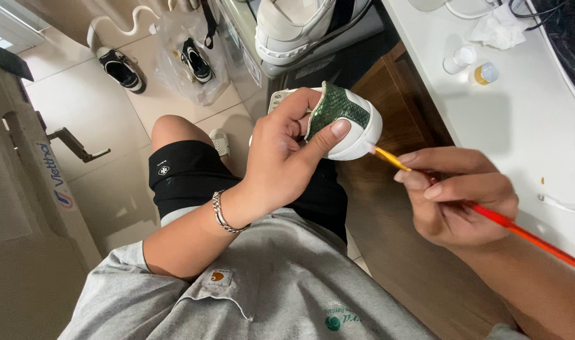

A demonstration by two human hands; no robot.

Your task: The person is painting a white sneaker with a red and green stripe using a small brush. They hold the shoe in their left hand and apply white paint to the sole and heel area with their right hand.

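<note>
The left hand point(281, 157) is gripping a white leather sneaker with a green scaled heel patch point(338, 119) above the lap, while the right hand point(454, 198), pinching a thin red-handled paintbrush point(489, 214), is touching its tip to the sneaker's white heel edge, a touch-up stroke that seems to call for steady, light pressure.

White sneaker point(357, 129), centre: green scale-patterned heel panel. Paintbrush point(489, 214), 3 o'clock: red handle, yellow-orange ferrule, white tip. Shorts point(187, 173), 9 o'clock: black with small white emblem. Shirt point(268, 296), 6 o'clock: grey. Bracelet point(221, 214): silver. Countertop point(520, 107), 2 o'clock: white. Two shoes point(121, 68), 11 o'clock: black and white
</note>
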